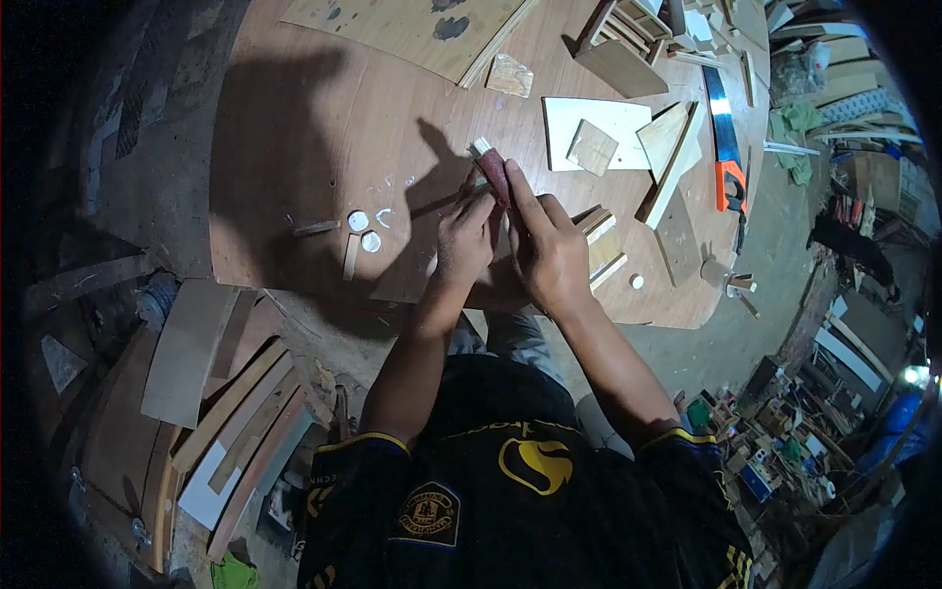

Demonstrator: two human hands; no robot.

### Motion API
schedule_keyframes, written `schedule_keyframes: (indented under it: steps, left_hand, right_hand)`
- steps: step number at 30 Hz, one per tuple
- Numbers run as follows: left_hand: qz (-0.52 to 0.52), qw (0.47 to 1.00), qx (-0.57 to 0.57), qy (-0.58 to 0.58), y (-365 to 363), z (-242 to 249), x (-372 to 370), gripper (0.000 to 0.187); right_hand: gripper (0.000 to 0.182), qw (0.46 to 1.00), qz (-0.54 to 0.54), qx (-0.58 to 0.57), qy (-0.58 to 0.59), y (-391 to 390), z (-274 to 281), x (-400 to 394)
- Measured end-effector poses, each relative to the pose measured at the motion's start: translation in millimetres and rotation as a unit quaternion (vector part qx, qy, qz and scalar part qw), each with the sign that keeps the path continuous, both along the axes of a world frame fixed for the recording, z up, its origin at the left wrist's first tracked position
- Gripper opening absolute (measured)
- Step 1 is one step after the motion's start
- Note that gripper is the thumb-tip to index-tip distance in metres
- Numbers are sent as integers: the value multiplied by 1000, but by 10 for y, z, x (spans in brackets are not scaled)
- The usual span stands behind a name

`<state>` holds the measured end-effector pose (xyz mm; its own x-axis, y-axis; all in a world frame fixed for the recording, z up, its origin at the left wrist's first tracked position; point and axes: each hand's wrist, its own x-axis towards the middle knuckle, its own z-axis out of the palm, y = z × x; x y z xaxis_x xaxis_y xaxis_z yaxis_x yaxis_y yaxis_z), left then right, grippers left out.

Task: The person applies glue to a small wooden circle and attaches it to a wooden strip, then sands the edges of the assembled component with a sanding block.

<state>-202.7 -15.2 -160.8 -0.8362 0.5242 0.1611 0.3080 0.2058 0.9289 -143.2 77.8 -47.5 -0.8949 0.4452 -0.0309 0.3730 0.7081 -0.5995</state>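
Observation:
A piece of reddish-brown sandpaper [495, 179] is curled around a narrow pale piece [480, 147], whose white end sticks out at the top. My right hand [551, 253] grips the sandpaper from the right, with the index finger stretched along it. From the left, my left hand [465, 234] is closed on the same bundle, its fingertips partly hidden. Both hands are above the near part of the wooden table [392, 108]. The lower end of the bundle is hidden between my hands.
Two white discs [364, 230] and thin strips lie left of my hands. To the right are a grooved wood block [601, 243], a white board [559, 118] with wood pieces, and an orange-handled handsaw [728, 182]. A wooden frame [628, 49] stands farther back. Stacked boards [231, 432] lean at lower left.

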Motion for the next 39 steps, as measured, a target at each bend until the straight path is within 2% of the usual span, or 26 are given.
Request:
schedule_keyframes:
  steps: [2,4,7,11,14,17,18,19,21,22,25,28,33,35,39]
  left_hand:
    - [1,1000,4,10,-4,-12,1,24]
    - [-3,997,5,72,4,-2,49,24]
    - [-10,1000,11,27,16,-60,39,24]
    - [4,999,23,49,35,9,67,25]
    - [-23,999,6,-28,29,-14,55,20]
    - [-19,1000,-2,25,32,3,109,19]
    - [-23,998,-59,-13,4,0,96,16]
    - [-24,998,-57,-14,29,-25,73,16]
    - [5,999,23,24,90,-55,29,15]
    - [-2,1000,-17,12,49,-2,33,16]
    - [-8,1000,-7,-27,44,-12,18,18]
    - [-12,999,-24,20,52,8,47,18]
    - [-4,1000,12,24,87,3,23,27]
    - [0,999,-47,-4,33,6,37,29]
    - [-30,996,-78,-43,30,10,42,28]
  right_hand:
    - [67,1000,-7,1,2,-11,12,14]
    - [69,999,-16,2,-30,-24,35,154]
    - [70,1000,2,20,-21,-38,47,276]
    - [69,1000,-15,0,-15,-20,3,135]
    - [68,1000,-22,17,-1,-29,-18,106]
    - [68,999,-26,5,-23,-37,-1,297]
    - [68,1000,-13,20,-3,-56,14,331]
    - [68,1000,-14,23,-4,-47,6,336]
    - [65,1000,-19,10,7,-53,4,299]
    - [66,1000,-24,11,0,-54,21,224]
    - [67,999,-30,16,8,-24,-34,63]
    - [67,999,-43,5,13,-54,-5,164]
    - [67,999,-28,25,5,-82,18,269]
    - [65,1000,-26,5,16,-43,-18,143]
    - [66,999,-31,7,18,-27,3,94]
